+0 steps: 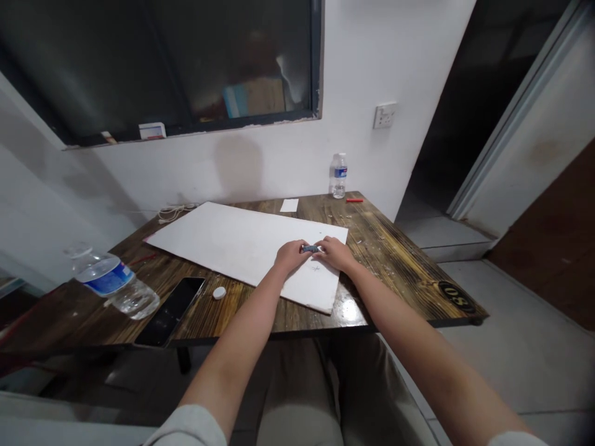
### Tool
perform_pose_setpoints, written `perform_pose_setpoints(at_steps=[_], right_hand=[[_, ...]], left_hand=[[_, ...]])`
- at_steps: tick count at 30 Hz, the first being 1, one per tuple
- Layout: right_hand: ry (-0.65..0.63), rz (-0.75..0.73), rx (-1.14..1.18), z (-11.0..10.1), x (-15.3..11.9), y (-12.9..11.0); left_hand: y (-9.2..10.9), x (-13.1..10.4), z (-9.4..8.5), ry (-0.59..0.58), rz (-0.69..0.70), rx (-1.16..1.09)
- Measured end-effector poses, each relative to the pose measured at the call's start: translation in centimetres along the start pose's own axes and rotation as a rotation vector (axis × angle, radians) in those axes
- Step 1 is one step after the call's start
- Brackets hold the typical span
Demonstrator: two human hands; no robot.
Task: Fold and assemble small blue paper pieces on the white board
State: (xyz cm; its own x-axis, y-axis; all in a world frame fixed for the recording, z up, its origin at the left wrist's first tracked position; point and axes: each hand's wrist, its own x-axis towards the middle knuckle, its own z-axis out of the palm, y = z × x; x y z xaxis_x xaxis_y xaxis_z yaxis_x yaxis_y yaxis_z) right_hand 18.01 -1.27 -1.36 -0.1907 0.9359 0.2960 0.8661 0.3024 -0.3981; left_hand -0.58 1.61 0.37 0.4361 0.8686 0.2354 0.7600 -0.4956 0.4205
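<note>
A large white board (232, 238) lies at an angle on the dark wooden table (395, 266). Over its right part, a small grey-blue object (310, 248) is pinched between both hands. My left hand (290, 255) closes on its left end, and my right hand (335, 253) grips its right end with bent fingers. What exactly the object is cannot be made out. Small dark marks (316, 268) show on the board just below the hands.
A large water bottle (116, 282), a black phone (170, 311) and a white cap (219, 293) are at the left. Toward the wall are a cable (171, 212), white paper (289, 205), a small bottle (339, 176) and a red pen (354, 200).
</note>
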Motion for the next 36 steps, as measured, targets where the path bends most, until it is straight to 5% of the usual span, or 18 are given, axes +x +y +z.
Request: perform_pose_setpoints(at_steps=[8,36], right_hand=[[0.0,0.031,0.039,0.12,0.23,0.1],[-0.028,-0.03,-0.033,-0.17,-0.48,-0.61]], left_hand=[[0.06,-0.08,-0.22,0.03,-0.061,-0.166],[0.22,-0.86,-0.05,-0.009,-0.057,-0.224]])
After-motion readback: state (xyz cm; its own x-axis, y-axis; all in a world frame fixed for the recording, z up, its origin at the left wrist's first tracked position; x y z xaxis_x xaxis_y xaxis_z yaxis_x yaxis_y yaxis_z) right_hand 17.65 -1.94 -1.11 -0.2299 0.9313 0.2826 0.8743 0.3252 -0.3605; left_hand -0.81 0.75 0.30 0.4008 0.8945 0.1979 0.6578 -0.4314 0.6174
